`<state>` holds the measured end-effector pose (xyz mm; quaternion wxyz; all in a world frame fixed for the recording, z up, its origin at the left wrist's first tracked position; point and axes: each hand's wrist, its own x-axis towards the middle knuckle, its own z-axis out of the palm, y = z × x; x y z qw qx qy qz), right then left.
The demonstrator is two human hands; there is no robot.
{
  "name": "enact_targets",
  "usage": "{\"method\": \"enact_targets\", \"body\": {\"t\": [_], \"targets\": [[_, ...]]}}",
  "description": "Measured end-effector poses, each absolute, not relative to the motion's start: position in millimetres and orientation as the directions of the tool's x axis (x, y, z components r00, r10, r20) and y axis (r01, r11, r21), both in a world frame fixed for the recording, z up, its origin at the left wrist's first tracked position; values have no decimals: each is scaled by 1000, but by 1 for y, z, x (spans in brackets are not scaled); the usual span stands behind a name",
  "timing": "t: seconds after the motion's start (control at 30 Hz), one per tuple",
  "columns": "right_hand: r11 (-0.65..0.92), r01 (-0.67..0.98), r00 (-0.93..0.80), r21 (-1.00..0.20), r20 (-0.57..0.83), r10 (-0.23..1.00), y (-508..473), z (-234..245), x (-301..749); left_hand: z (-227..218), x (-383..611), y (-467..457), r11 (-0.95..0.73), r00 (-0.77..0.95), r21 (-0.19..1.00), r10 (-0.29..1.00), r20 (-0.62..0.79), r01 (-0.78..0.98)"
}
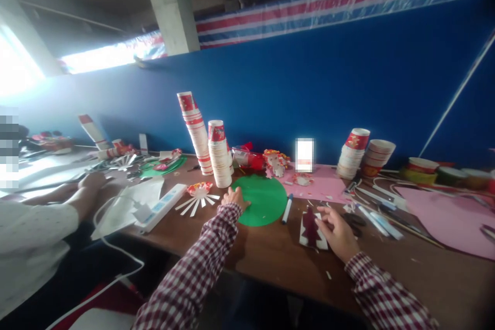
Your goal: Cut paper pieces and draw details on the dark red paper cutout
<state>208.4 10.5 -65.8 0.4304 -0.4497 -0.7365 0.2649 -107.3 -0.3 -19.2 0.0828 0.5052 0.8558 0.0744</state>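
Near the front edge of the worktop [270,252], I have the right hand [336,229], fingers loosely parted, beside 1 maroon cutout [310,229]. Farther in, the left hand [234,198] meets the green disc's [266,201] left rim (gripping, I can't tell). I judge this positioning; next calls for a light pinch.

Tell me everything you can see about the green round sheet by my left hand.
The green sheet is plain and round, with a few pale specks on it. It looks like paper or card; I can't tell which. It lies flat on the brown table. Your left hand covers part of its left edge. A white-and-blue marker lies by its right edge, perhaps touching.
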Motion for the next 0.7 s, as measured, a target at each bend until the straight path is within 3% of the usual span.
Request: {"method": "enact_targets", "body": {"t": [0.7], "targets": [[431, 433, -230, -791, 366, 902, 10, -66, 208, -5, -125, 16, 561, -549, 116, 827, -119, 820]]}}
